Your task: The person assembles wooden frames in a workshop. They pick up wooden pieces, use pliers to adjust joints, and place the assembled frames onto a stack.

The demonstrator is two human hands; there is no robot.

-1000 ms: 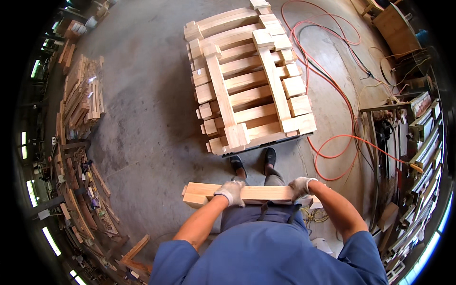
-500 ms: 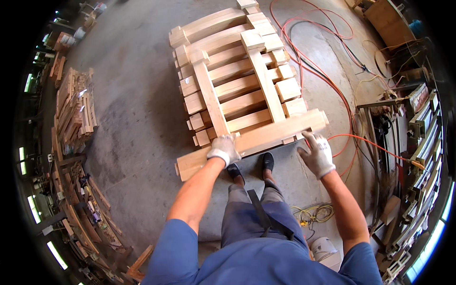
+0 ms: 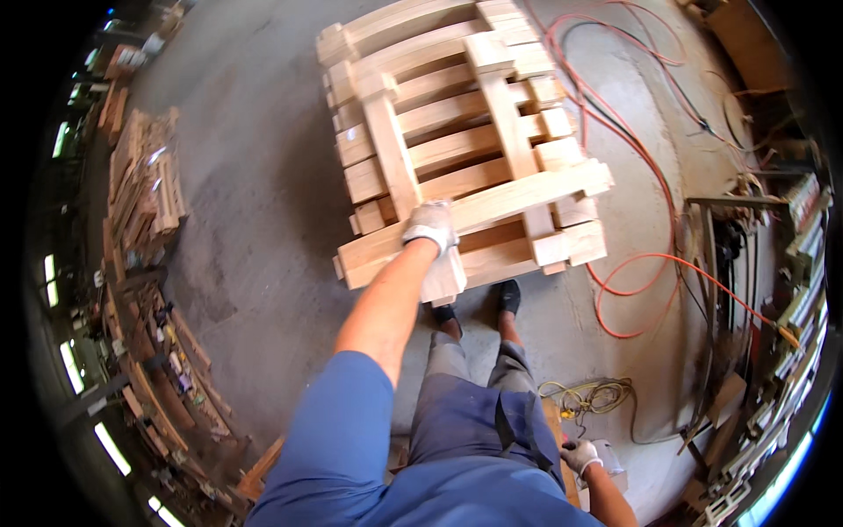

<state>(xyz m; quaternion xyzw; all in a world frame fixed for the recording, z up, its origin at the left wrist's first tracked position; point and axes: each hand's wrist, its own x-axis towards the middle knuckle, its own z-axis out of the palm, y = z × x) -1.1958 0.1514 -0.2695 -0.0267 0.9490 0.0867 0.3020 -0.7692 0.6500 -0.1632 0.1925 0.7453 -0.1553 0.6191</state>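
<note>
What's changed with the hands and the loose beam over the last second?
The loose beam moved forward from the waist and now lies slantwise across the wooden stack. The right hand let go and drew back beside the right hip; whether it holds anything is unclear. The left hand stayed on the beam; the stack and shoes stayed put.

Left hand (image 3: 430, 225) on slanted beam (image 3: 492, 206), stacked timber (image 3: 457, 149) beneath, orange hose (image 3: 663, 256)

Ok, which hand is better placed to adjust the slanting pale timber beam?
Left, likely: the white-gloved left hand rests on the beam, while the gloved right hand is down beside the navy shorts.
</note>
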